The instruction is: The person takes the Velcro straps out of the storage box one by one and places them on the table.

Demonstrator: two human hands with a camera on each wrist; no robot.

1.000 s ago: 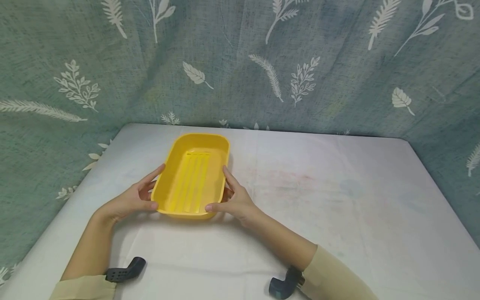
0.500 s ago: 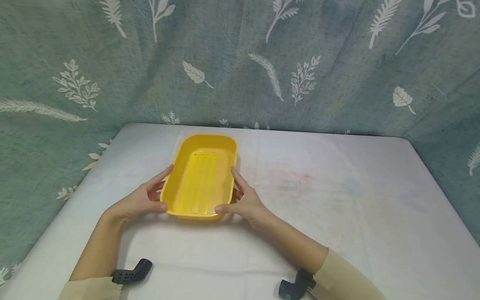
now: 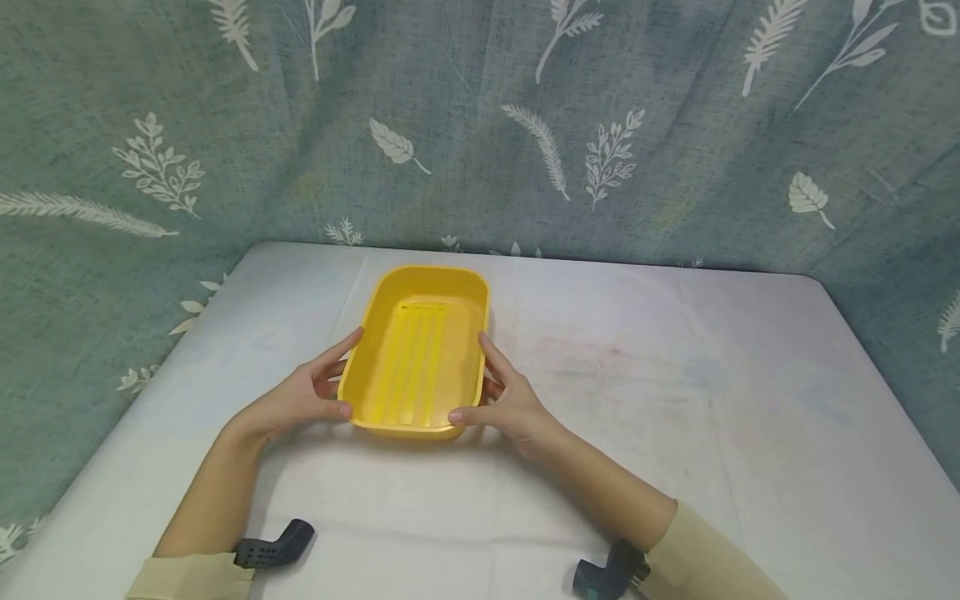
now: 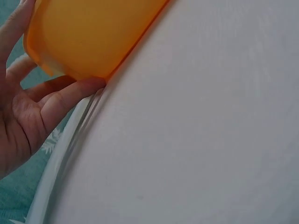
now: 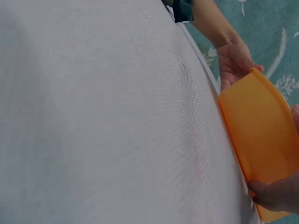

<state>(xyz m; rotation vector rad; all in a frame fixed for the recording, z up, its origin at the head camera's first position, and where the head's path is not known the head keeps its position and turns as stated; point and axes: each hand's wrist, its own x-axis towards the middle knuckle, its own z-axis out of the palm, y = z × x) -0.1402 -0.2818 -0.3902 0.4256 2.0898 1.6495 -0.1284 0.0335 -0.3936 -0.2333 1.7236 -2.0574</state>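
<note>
A yellow plastic tray [image 3: 416,358] with rounded corners and a slotted bottom lies lengthwise between both hands, left of the table's middle. My left hand [image 3: 303,396] grips its near left corner, thumb at the front rim and fingers along the side. At the near right corner my right hand [image 3: 517,412] holds it the same way. The left wrist view shows the tray's outer wall [image 4: 93,37] with the left thumb pressed to its edge. From the right wrist, the tray [image 5: 259,126] appears low against the cloth, a fingertip by its lower edge.
A white cloth [image 3: 675,400] with faint stains covers the table. Behind and at the sides hangs a green leaf-patterned curtain [image 3: 465,125]. Dark camera mounts [image 3: 276,546] sit on both forearms, low over the near part of the cloth.
Both hands have moved the yellow tray steadily to the right, with the same grip on its near corners. The forearms have shifted right with it.
</note>
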